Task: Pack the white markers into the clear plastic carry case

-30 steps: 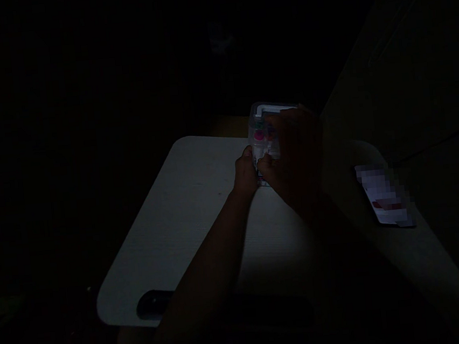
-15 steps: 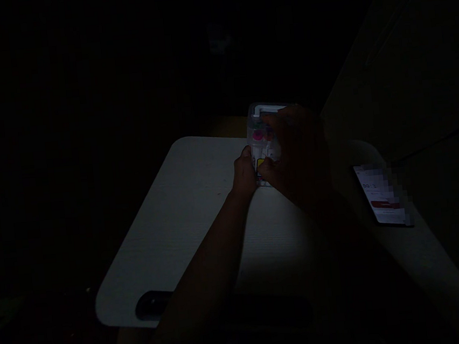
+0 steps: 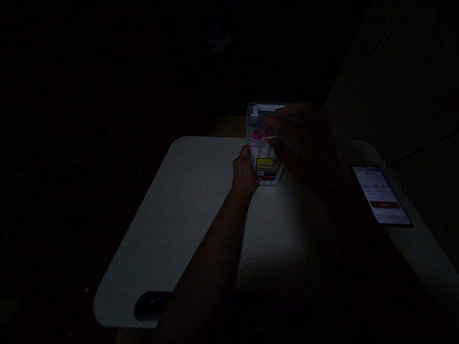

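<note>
A clear plastic marker case (image 3: 267,169) stands upright near the far edge of the table, with a white handle on its lid and a yellow, black and red label on its front. Pink and green marker caps show through its wall. My left hand (image 3: 244,173) is closed around the case's left side, thumb uppermost, its other fingers hidden. Over the right part of the lid is my right hand (image 3: 304,132), its thumb and fingers apart and bent toward the case. Whether those fingertips touch the lid is too dark to tell.
The pale table (image 3: 169,221) has rounded corners and a dark slot (image 3: 151,305) at its near edge. A lit phone (image 3: 381,195) with a running timer lies at the right. Beyond it a dark cable (image 3: 434,146) runs across. Everything around is very dark.
My right thumb has moved up off the label to the height of the marker caps, uncovering the label. My left hand and the case have hardly moved.
</note>
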`<state>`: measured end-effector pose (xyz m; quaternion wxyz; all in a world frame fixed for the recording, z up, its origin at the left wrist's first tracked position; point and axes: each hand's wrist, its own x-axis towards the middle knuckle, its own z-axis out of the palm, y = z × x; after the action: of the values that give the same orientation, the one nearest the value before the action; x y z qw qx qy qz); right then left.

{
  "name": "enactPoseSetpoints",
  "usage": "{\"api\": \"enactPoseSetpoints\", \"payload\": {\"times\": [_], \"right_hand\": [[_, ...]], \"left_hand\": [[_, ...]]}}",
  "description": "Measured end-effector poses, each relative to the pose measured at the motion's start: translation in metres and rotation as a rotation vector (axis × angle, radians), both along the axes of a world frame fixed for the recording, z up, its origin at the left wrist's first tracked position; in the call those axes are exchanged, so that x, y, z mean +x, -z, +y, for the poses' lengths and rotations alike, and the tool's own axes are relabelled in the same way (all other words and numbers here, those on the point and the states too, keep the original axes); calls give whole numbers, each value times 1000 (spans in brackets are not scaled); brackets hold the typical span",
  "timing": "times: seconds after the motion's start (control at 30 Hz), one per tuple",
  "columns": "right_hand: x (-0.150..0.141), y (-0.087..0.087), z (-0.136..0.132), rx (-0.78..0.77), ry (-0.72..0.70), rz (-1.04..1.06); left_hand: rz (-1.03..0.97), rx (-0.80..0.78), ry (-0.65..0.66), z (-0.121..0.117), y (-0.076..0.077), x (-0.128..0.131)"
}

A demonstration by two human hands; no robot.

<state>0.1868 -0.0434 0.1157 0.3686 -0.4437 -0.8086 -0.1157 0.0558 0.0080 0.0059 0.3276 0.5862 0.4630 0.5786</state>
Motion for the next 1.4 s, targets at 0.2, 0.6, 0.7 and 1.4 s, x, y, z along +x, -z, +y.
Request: {"api": "enactPoseSetpoints", "payload": {"times": [0.2,0.6,0.7,1.4], "right_hand": [[-1,7,4,68,0,57],[-4,9,4,160,-24,101],[-4,10,4,168,-28,112],[43,81,63,138,230,263]], "left_hand": [[7,-9,-2,-2,-3,0],[-2,12,-5,-1,-1,0],[30,21,-26,-2,-2,0],[56,6,-19,-4,-12,-3]]}}
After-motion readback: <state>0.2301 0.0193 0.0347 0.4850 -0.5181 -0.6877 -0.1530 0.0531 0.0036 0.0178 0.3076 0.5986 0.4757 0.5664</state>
